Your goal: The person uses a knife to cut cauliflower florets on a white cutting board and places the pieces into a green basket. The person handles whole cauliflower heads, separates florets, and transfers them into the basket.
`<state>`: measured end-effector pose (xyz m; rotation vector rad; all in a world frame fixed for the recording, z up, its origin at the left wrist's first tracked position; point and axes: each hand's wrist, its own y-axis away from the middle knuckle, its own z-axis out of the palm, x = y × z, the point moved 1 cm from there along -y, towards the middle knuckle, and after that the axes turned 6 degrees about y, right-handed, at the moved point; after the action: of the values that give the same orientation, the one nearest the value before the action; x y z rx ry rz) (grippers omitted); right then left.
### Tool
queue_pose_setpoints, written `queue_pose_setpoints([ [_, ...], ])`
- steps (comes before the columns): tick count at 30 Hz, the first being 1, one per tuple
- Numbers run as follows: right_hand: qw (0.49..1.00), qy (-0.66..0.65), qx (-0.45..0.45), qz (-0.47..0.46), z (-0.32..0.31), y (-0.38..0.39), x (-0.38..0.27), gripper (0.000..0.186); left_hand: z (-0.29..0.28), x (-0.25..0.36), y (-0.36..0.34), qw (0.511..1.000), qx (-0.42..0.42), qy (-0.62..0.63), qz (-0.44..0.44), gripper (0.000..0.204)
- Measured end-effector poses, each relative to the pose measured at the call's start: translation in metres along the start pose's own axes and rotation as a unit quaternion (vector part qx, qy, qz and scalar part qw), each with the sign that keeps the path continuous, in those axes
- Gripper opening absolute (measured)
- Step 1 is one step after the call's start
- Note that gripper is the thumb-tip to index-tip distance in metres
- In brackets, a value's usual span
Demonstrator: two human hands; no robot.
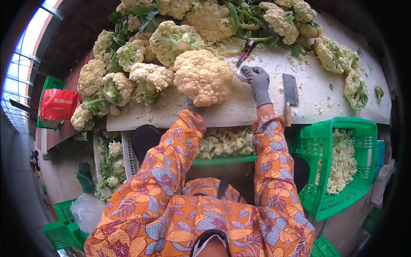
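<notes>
My left hand (192,104), in a grey glove, holds a large cream cauliflower head (203,75) from below, its fingers mostly hidden behind the florets. To the right, my gloved right hand (259,83) has its fingers closed on a round silver metal piece (242,73) at the white work surface (310,113). Just above it lies a tool with black and red handles (247,50). A cleaver (290,92) with a wooden handle lies right of my right hand.
Cauliflower heads (115,88) and leaves cover the back, left and right of the surface. Below its front edge are a green crate (319,201) of florets, another crate of florets (224,160) and a white crate (128,145). A red bag (58,105) sits in a green crate at left.
</notes>
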<state>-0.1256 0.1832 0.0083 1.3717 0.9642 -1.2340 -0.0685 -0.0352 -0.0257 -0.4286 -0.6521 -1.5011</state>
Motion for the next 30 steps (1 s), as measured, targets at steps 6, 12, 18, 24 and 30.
queue_pose_setpoints([
  [6, 0.883, 0.284, -0.127, -0.353, 0.068, 0.111, -0.063, 0.027, -0.008, 0.004, 0.01, 1.0, 0.019, 0.012, 0.021, 0.053],
  [12, 0.994, 0.004, -0.02, -0.107, 0.009, 0.051, -0.047, 0.026, -0.008, -0.002, 0.018, 0.999, 0.027, 0.01, 0.015, 0.053],
  [18, 0.989, 0.076, -0.095, -0.083, 0.027, 0.083, -0.054, 0.028, -0.008, -0.003, 0.023, 0.999, 0.03, 0.018, 0.018, 0.053],
  [24, 0.955, 0.185, -0.105, -0.209, 0.05, 0.104, -0.067, 0.044, -0.015, -0.003, 0.025, 0.999, 0.035, 0.031, 0.023, 0.053],
  [30, 0.965, 0.138, -0.075, -0.212, 0.047, 0.1, -0.055, 0.04, -0.02, -0.013, 0.017, 0.998, 0.035, 0.039, 0.024, 0.053],
])
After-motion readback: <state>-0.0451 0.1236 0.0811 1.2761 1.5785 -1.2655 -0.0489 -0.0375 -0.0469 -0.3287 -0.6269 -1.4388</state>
